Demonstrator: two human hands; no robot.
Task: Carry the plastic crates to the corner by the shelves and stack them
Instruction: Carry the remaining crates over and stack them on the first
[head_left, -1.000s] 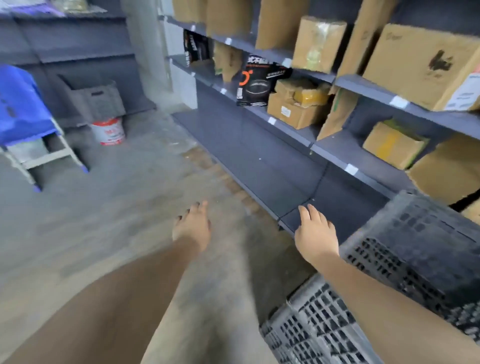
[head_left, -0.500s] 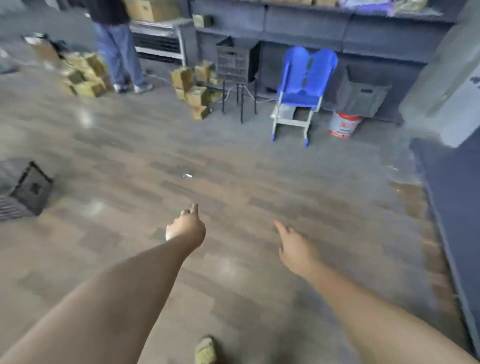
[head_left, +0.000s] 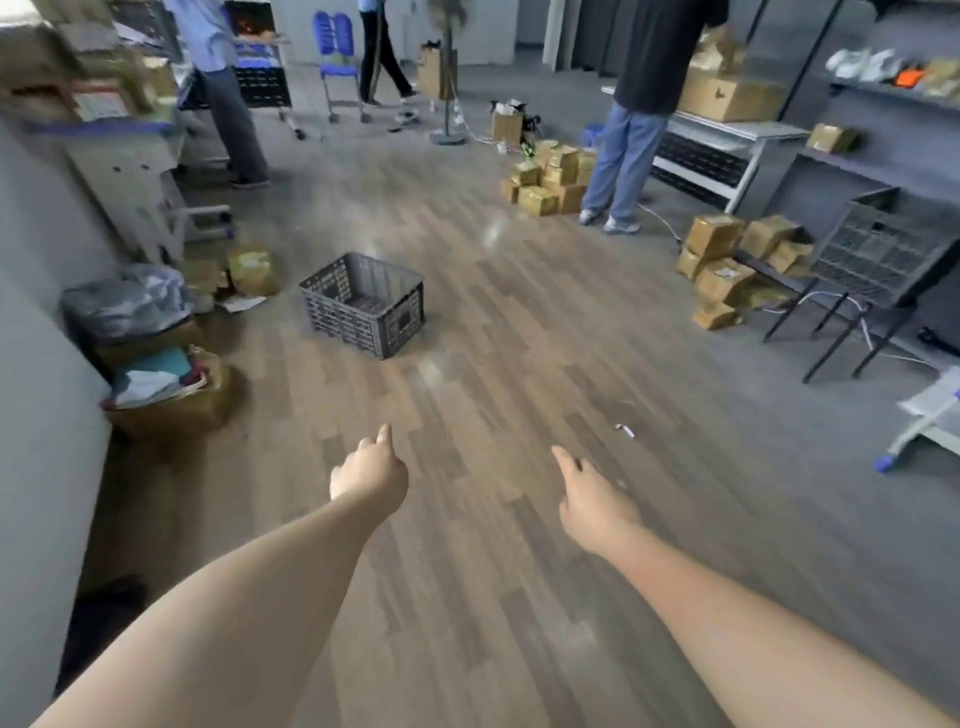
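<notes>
A dark grey plastic crate (head_left: 363, 304) stands upright on the wooden floor, ahead and a little left of centre. My left hand (head_left: 370, 472) and my right hand (head_left: 592, 498) reach forward at mid-frame, both holding nothing, fingers loosely curled with one finger pointing ahead. The crate lies well beyond both hands. A second dark crate (head_left: 878, 244) rests tilted on a black stand at the right, by the shelves.
Three people stand at the far side: one at the left (head_left: 228, 104), one in the middle (head_left: 379, 57), one at the right (head_left: 631, 119). Cardboard boxes (head_left: 550, 179) and more boxes (head_left: 727, 265) sit on the floor. Bags and a basket (head_left: 156, 384) line the left wall.
My view has swung left, away from the shelves and the crates there, into the room. The lone floor crate has come from the far left edge to ahead. Both hands stay held out, holding nothing.
</notes>
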